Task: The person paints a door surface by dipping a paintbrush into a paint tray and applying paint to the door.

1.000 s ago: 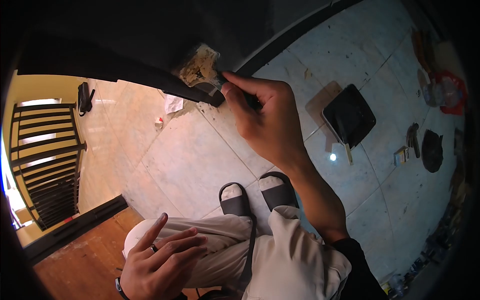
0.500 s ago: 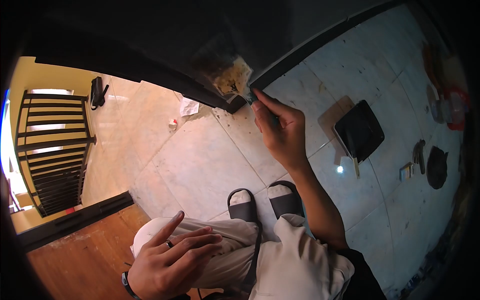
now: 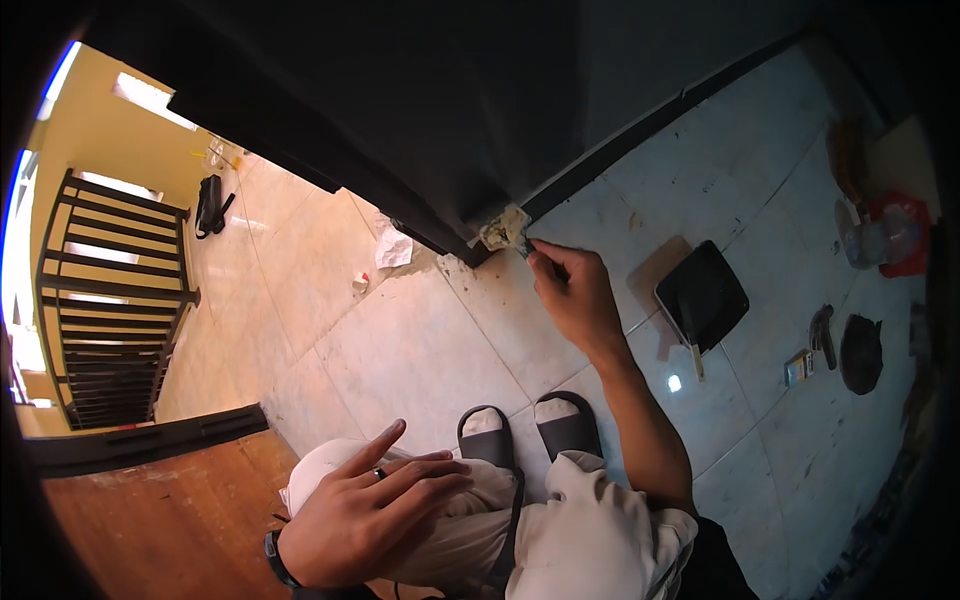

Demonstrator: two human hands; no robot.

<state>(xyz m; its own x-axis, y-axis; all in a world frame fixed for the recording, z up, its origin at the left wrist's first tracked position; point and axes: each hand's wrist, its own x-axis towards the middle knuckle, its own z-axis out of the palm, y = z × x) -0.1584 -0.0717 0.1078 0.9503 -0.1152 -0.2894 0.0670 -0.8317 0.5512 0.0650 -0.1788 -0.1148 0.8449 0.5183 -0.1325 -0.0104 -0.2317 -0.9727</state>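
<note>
My right hand (image 3: pixel 577 298) is closed round the handle of a scraper (image 3: pixel 507 230). Pale, crumbly material covers the scraper's blade, which is at the lower edge of a dark panel (image 3: pixel 430 120), near its corner. Whether the blade touches the panel I cannot tell. My left hand (image 3: pixel 375 505), with a ring on one finger and a band at the wrist, is held over my left knee, fingers apart and holding nothing.
On the tiled floor at the right lie a black tray (image 3: pixel 702 297) with a light-handled tool, a small box (image 3: pixel 799 368), a dark round item (image 3: pixel 861 354) and a red item (image 3: pixel 905 235). White paper (image 3: pixel 393 246) lies left of centre; a dark railing (image 3: pixel 120 300) stands far left.
The view has shifted. My right hand has moved down with the scraper, whose blade has gone from the panel's dark face to its lower edge. My left hand keeps its spread pose.
</note>
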